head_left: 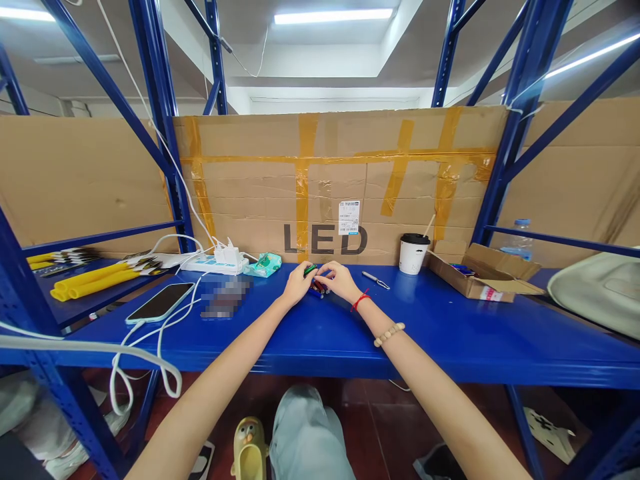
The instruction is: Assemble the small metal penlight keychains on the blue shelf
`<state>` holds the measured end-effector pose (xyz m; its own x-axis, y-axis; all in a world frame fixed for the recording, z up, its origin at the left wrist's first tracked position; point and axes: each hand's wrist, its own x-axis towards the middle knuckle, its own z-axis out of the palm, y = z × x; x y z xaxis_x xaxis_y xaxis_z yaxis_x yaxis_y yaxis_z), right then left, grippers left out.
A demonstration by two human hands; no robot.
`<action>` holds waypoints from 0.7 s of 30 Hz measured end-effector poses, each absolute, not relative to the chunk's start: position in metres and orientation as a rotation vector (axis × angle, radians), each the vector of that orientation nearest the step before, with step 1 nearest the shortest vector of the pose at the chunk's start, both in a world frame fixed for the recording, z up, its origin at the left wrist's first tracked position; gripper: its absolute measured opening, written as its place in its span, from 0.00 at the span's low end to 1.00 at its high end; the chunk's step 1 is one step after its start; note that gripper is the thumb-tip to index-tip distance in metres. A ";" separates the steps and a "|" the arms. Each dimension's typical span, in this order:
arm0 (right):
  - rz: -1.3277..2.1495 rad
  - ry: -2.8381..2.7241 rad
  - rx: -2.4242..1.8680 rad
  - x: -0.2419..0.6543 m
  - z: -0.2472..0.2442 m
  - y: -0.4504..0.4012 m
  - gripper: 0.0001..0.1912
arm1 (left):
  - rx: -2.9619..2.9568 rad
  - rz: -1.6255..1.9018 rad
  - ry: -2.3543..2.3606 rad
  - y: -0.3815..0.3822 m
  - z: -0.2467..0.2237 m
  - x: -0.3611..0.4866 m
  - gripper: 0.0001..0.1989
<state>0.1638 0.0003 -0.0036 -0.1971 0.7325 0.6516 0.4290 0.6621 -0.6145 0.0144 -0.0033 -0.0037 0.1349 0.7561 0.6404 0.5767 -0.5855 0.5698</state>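
My left hand [299, 284] is closed on a small green-and-dark object [310, 269] at its fingertips; its kind is too small to tell. Beside it, my right hand [341, 281] has its fingers curled together, close to the left fingertips. What the right fingers hold, if anything, is hidden. Under and between both hands lies a small cluster of dark, reddish and blue slender pieces [319, 289], partly covered by the fingers. To the right of my right hand, a small metal-tipped tool with a pale handle [375, 279] lies on the blue shelf [320, 340].
At the right stand a white lidded cup [413, 255] and an open cardboard box [483, 273]. Leftward are a turquoise packet [265, 265], a power strip [215, 263], a phone [161, 303] with white cables, and yellow rolls [100, 277]. Cardboard [250, 193] walls the back.
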 end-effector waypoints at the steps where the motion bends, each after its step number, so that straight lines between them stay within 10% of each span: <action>1: 0.394 -1.800 -0.927 0.163 -0.003 0.000 0.09 | 2.229 1.445 1.321 -0.003 -0.004 0.014 0.05; 21: 0.406 -1.875 -0.907 0.166 -0.005 0.002 0.10 | 2.388 1.229 1.287 0.002 -0.009 0.011 0.07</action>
